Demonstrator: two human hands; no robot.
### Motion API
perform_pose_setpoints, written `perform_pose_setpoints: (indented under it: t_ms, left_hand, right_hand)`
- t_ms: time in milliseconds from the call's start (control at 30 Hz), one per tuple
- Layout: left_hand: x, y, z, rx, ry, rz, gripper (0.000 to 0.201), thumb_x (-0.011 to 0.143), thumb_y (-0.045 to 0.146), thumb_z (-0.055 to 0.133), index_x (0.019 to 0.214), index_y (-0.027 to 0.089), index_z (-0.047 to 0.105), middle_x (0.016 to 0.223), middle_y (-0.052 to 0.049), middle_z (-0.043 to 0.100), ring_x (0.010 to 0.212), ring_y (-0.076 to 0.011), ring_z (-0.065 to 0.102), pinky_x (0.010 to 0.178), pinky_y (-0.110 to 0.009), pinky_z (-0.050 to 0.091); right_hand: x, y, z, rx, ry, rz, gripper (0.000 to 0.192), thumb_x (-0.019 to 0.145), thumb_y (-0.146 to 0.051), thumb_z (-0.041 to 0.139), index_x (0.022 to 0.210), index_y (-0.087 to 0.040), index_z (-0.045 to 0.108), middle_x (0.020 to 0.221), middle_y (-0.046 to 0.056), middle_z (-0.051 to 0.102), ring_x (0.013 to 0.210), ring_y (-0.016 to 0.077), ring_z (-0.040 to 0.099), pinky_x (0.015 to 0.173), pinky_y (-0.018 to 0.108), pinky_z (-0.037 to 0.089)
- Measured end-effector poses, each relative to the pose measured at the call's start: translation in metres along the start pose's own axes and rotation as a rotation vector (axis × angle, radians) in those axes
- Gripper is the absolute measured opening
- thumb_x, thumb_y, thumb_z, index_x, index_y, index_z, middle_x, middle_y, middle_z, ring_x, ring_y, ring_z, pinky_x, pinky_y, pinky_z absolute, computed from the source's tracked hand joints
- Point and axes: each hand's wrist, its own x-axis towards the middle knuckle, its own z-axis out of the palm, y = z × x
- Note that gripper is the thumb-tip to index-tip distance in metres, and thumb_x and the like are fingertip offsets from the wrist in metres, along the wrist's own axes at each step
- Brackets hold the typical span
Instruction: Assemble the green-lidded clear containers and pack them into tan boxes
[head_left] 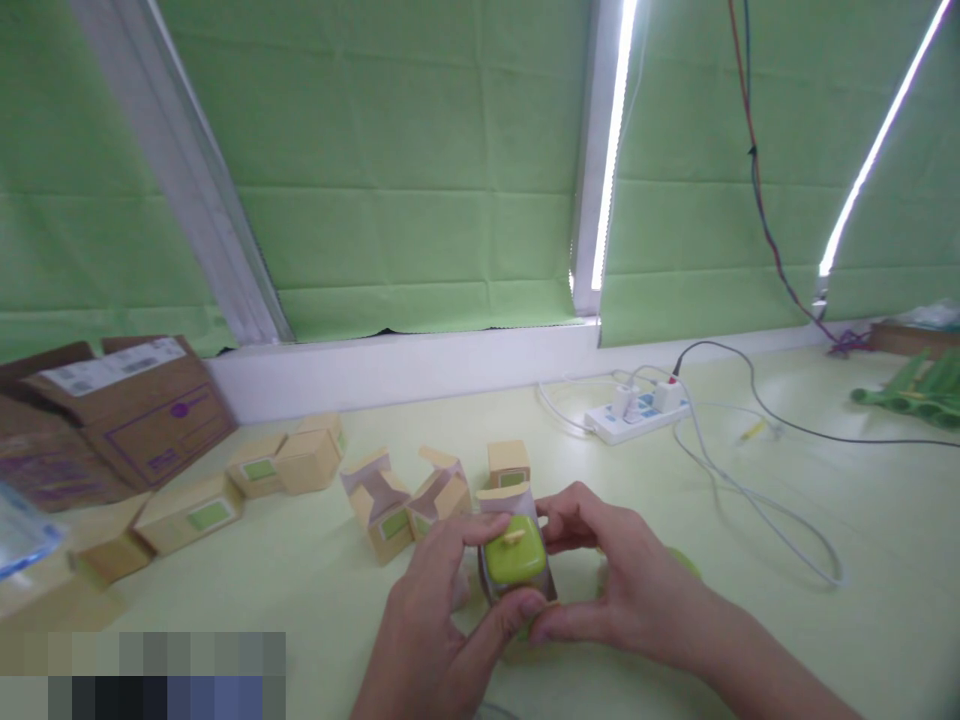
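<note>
Both my hands hold one small tan carton (507, 497) with its top flap open, low in the middle of the view. A green rounded item (514, 557) sits in the carton's mouth. My left hand (431, 620) grips the carton from the left, thumb under the green item. My right hand (615, 585) grips it from the right, fingers at the top flap. Just behind stand two open tan cartons (409, 503) and a shut one (508, 462).
Several shut tan cartons (225, 495) lie at the left before a brown cardboard box (127, 410). A white power strip (637, 410) with cables (750, 490) lies at the back right. Green items (919, 390) sit at the far right. Green curtains hang behind.
</note>
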Motion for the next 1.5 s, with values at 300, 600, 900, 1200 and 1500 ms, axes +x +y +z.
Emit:
perform_pose_setpoints:
  t_ms: [300, 600, 900, 1200, 1500]
  left_hand:
    - [0.001, 0.004, 0.004, 0.131, -0.073, 0.123, 0.017, 0.09, 0.016, 0.063, 0.076, 0.024, 0.067, 0.113, -0.007, 0.068, 0.111, -0.0249, 0.064, 0.092, -0.038, 0.051]
    - [0.0, 0.004, -0.001, 0.138, 0.148, 0.054, 0.014, 0.092, 0.017, 0.057, 0.101, 0.026, 0.064, 0.114, -0.005, 0.06, 0.111, -0.0199, 0.061, 0.096, -0.033, 0.048]
    - [0.002, 0.005, 0.007, 0.053, -0.086, 0.0, 0.02, 0.094, 0.017, 0.053, 0.102, 0.025, 0.07, 0.112, -0.007, 0.068, 0.109, -0.0229, 0.065, 0.092, -0.035, 0.052]
    - [0.001, 0.007, 0.007, -0.139, 0.051, -0.184, 0.015, 0.093, 0.027, 0.058, 0.108, 0.027, 0.057, 0.106, -0.002, 0.072, 0.101, -0.0207, 0.07, 0.09, -0.035, 0.055]
    - [0.002, 0.004, 0.004, -0.1, -0.087, -0.14, 0.021, 0.092, 0.017, 0.054, 0.109, 0.028, 0.06, 0.114, -0.003, 0.07, 0.101, -0.0191, 0.07, 0.09, -0.036, 0.056]
  right_hand:
    - [-0.002, 0.005, 0.004, 0.064, -0.005, 0.044, 0.055, 0.069, -0.023, 0.09, 0.109, -0.028, 0.051, 0.107, -0.003, 0.067, 0.096, 0.0161, 0.069, 0.094, 0.035, 0.059]
    - [-0.001, 0.006, 0.0, -0.049, -0.033, 0.083, 0.044, 0.072, -0.028, 0.087, 0.101, -0.026, 0.055, 0.1, -0.002, 0.069, 0.098, 0.0205, 0.068, 0.094, 0.038, 0.056]
    - [-0.001, -0.003, -0.001, -0.161, -0.092, 0.081, 0.031, 0.08, -0.031, 0.08, 0.106, -0.024, 0.064, 0.108, 0.001, 0.069, 0.101, 0.0205, 0.065, 0.091, 0.036, 0.055]
    - [0.003, -0.008, -0.005, -0.134, -0.103, 0.057, 0.018, 0.085, -0.027, 0.075, 0.101, -0.024, 0.068, 0.102, 0.002, 0.069, 0.099, 0.0199, 0.065, 0.086, 0.032, 0.056]
    - [0.003, -0.009, -0.007, -0.166, -0.063, 0.029, 0.022, 0.082, -0.025, 0.077, 0.103, -0.024, 0.072, 0.113, 0.005, 0.071, 0.1, 0.0218, 0.067, 0.086, 0.033, 0.057]
